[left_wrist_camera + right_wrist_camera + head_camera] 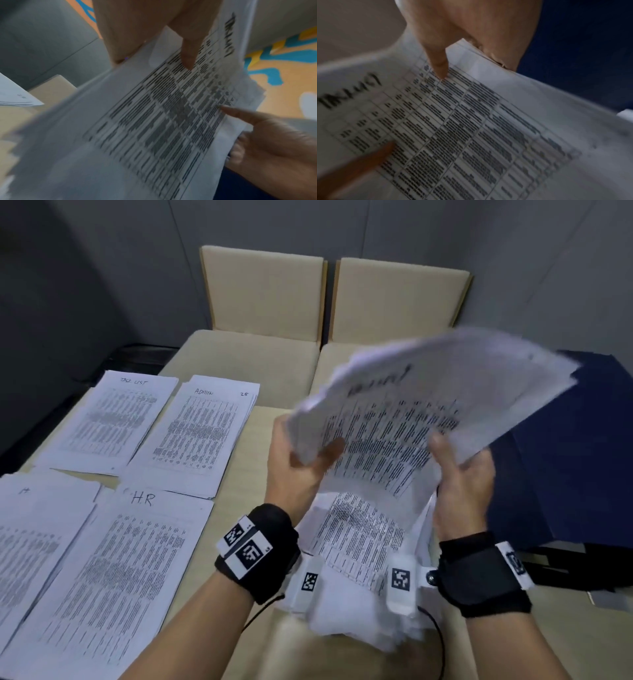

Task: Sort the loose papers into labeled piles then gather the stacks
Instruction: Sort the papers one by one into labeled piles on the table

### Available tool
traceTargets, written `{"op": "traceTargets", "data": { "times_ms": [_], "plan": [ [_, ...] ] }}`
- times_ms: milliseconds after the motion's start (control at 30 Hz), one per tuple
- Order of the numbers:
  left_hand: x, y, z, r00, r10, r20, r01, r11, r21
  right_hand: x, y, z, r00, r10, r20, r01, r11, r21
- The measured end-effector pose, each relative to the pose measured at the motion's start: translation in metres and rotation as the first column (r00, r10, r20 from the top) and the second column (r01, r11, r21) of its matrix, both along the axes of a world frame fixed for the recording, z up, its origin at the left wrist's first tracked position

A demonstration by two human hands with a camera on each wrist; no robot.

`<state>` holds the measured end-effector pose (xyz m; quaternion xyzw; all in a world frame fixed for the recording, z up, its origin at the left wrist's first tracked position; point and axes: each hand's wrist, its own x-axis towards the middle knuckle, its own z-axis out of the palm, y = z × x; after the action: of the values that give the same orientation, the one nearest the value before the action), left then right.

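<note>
A thick stack of papers point(421, 405) is up in the air over the counter point(239, 474), blurry and tilted. The left hand point(294, 463) grips its left edge and the right hand point(462, 474) grips its right edge. More loose papers point(359, 542) lie under it. Four sorted piles, one marked HR point(130, 559), lie flat to the left.

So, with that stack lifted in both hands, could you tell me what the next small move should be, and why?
Probably set the lifted stack down square on the bare table right of the HR pile. The left hand and right hand both grip it, its sheets are fanned and uneven, and loose papers lie beneath.
</note>
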<state>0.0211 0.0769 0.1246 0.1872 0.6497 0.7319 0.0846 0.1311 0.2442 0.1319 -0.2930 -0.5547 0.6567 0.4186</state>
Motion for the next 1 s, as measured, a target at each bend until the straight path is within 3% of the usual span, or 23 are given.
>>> {"op": "traceTargets", "data": {
  "times_ms": [167,300,400,533,667,733,867,933,1000],
  "plan": [
    [0.01,0.004,-0.007,1.0,-0.025,0.019,0.025,0.999,-0.046,0.005,-0.013,-0.021,0.979,0.097,0.18,-0.113,0.991,0.078],
    [0.009,0.007,0.001,0.999,-0.007,0.054,0.006,1.0,0.029,0.002,-0.014,-0.016,0.989,0.041,0.14,-0.062,0.987,0.146],
    [-0.002,0.003,-0.013,0.991,0.036,0.129,-0.039,0.999,0.019,0.005,-0.008,-0.027,0.988,0.047,0.148,-0.058,0.996,0.071],
    [0.0,0.005,-0.041,0.969,-0.075,0.233,0.113,0.982,-0.152,0.006,-0.012,-0.047,0.938,0.173,0.299,-0.173,0.985,-0.027],
    [0.01,0.011,-0.033,0.969,-0.079,0.234,0.086,0.996,-0.019,-0.002,-0.01,-0.046,0.976,0.086,0.2,-0.101,0.993,0.063],
    [0.004,0.014,-0.042,0.967,-0.049,0.25,0.049,0.999,0.006,-0.004,-0.007,-0.053,0.966,0.076,0.247,-0.094,0.993,0.065],
    [-0.009,0.0,-0.074,0.962,-0.036,0.271,0.113,0.956,-0.272,-0.004,-0.007,-0.069,0.843,0.154,0.515,-0.233,0.968,0.092],
    [-0.009,-0.016,-0.084,0.961,-0.042,0.273,0.143,0.921,-0.361,-0.008,-0.01,-0.059,0.846,0.169,0.506,-0.273,0.952,0.139],
    [-0.003,-0.033,-0.089,0.955,-0.018,0.298,0.122,0.934,-0.335,-0.014,-0.013,-0.044,0.87,0.246,0.427,-0.349,0.919,0.182]
  ]
}}
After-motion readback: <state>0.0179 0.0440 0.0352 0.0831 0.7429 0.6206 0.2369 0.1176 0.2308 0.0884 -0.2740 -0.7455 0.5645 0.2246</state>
